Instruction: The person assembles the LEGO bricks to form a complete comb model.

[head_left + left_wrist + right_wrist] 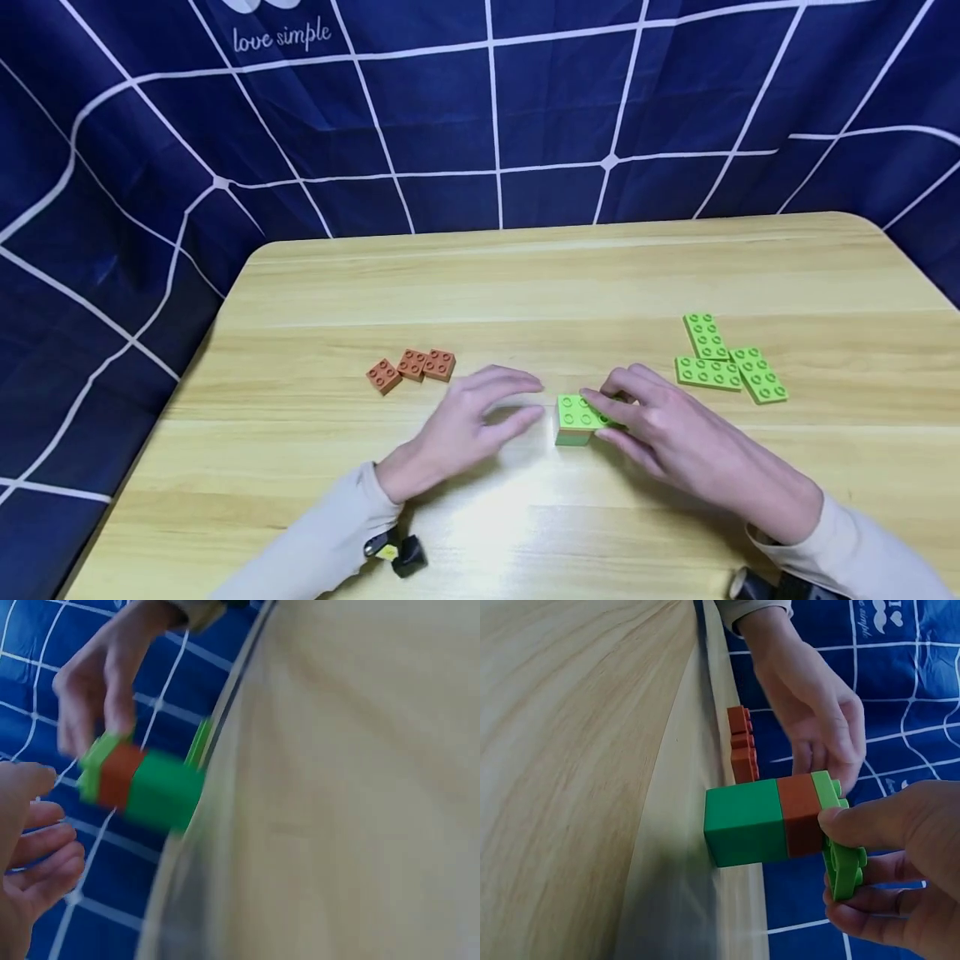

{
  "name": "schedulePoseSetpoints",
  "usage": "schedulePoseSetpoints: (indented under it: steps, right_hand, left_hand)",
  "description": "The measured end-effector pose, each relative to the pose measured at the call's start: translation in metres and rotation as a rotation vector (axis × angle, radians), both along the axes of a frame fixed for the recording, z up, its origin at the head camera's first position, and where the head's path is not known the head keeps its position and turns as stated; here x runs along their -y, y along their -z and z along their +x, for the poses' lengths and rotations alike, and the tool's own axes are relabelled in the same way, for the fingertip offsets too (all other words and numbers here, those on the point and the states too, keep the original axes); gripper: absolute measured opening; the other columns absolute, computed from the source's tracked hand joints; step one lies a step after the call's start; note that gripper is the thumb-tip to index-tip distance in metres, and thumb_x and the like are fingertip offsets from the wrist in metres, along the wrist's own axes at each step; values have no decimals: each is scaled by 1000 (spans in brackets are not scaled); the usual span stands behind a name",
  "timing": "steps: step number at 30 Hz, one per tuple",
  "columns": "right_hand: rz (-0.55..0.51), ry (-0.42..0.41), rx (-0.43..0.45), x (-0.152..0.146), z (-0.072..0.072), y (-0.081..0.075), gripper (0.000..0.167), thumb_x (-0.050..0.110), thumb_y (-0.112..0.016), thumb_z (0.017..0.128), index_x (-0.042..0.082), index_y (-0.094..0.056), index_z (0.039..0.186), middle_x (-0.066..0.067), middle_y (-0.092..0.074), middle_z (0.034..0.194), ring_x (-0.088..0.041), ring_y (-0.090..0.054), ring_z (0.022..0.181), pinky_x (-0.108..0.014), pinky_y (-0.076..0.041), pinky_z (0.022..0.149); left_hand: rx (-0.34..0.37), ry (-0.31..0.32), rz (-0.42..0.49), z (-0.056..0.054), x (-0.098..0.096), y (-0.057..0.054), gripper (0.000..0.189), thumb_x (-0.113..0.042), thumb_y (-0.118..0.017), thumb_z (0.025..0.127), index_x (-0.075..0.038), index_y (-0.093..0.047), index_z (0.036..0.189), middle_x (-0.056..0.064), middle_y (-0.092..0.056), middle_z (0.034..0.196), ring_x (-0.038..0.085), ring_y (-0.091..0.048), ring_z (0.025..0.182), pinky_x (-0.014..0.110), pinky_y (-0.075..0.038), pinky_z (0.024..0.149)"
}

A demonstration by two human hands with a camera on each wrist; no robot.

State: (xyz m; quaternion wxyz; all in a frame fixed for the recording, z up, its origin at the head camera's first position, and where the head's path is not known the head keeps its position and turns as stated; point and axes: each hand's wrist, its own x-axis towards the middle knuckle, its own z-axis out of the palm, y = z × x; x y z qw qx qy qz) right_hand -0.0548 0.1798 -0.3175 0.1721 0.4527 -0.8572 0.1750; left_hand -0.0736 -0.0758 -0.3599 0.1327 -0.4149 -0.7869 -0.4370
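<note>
A small stack stands on the table between the hands: a green block point(746, 825) at the bottom, a reddish-brown brick point(800, 816) on it, and a light green building plate point(572, 409) on top. The plate juts out past the stack toward the right. My right hand point(667, 437) pinches that overhanging part, thumb below the forefinger in the head view. To the left of the stack my left hand point(468, 417) hovers with fingers spread and slightly bent, holding nothing. A gap shows between its fingertips and the stack.
Three reddish-brown bricks point(412, 365) lie in a loose row behind the left hand. Three light green plates point(707, 373) lie together behind the right hand. The wooden table point(360, 287) ends at a dark blue cloth point(442, 108) with white lines.
</note>
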Motion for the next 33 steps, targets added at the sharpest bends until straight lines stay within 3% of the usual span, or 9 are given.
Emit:
schedulePoseSetpoints:
  steps: [2, 6, 12, 18, 22, 26, 29, 33]
  right_hand:
    - [1, 3, 1, 0, 1, 0, 61, 43, -32, 103, -4, -69, 111, -1, -58, 92, -11, -53, 80, -26, -53, 64]
    - [9, 12, 0, 1, 1, -1, 61, 43, -30, 104, -4, -69, 112, -1, -58, 93, -11, -53, 81, -26, -53, 64]
    - [16, 16, 9, 1, 2, 0, 60, 43, -31, 103, -1, -70, 112, 0, -59, 93, -10, -52, 82, -26, -52, 65]
    - [13, 17, 7, 1, 2, 0, 59, 42, -32, 103, -1, -70, 113, 0, -58, 93, -10, -52, 83, -26, -52, 65]
    - [16, 19, 8, 1, 2, 1, 58, 42, -32, 103, -1, -70, 113, 1, -59, 93, -10, -52, 83, -26, -51, 65]
    - [20, 20, 8, 0, 3, 1, 58, 43, -33, 103, -1, -70, 113, 0, -59, 93, -10, -52, 82, -26, -52, 65]
    - [23, 24, 12, 0, 3, 0, 57, 43, -34, 103, -1, -70, 113, 0, -59, 94, -10, -52, 83, -26, -52, 65]
    - [22, 24, 14, -1, 3, 0, 55, 42, -38, 103, -1, -69, 114, 1, -58, 94, -10, -52, 83, -27, -52, 66]
  left_hand:
    - [-64, -75, -42, 0, 16, -3, 23, -10, -71, 84, 3, -68, 103, 15, -69, 106, 23, -65, 102, 27, -49, 96]
    - [-110, -269, -157, 2, 53, -9, 25, -11, -75, 82, 3, -69, 102, 16, -69, 107, 26, -63, 102, 34, -52, 94]
    - [-112, -536, -319, 9, 97, -11, 38, -15, -78, 80, 7, -66, 108, 22, -66, 109, 35, -60, 103, 46, -53, 90]
    - [-48, -750, -446, 11, 117, -10, 42, -20, -80, 80, 9, -66, 107, 26, -66, 106, 42, -61, 96, 51, -56, 78]
    - [50, -785, -514, 13, 119, -12, 37, -19, -79, 80, 9, -68, 102, 26, -68, 97, 41, -64, 85, 50, -57, 68]
    - [141, -745, -542, 14, 119, -11, 24, -15, -78, 81, 6, -67, 88, 12, -60, 68, 23, -56, 58, 35, -49, 49]
    - [158, -721, -535, 12, 118, -9, 21, -14, -77, 82, 2, -65, 82, 2, -47, 59, 14, -41, 52, 27, -36, 44]
    - [150, -715, -526, 6, 118, -7, 21, -13, -78, 80, 2, -64, 82, 4, -51, 61, 16, -43, 53, 28, -37, 45]
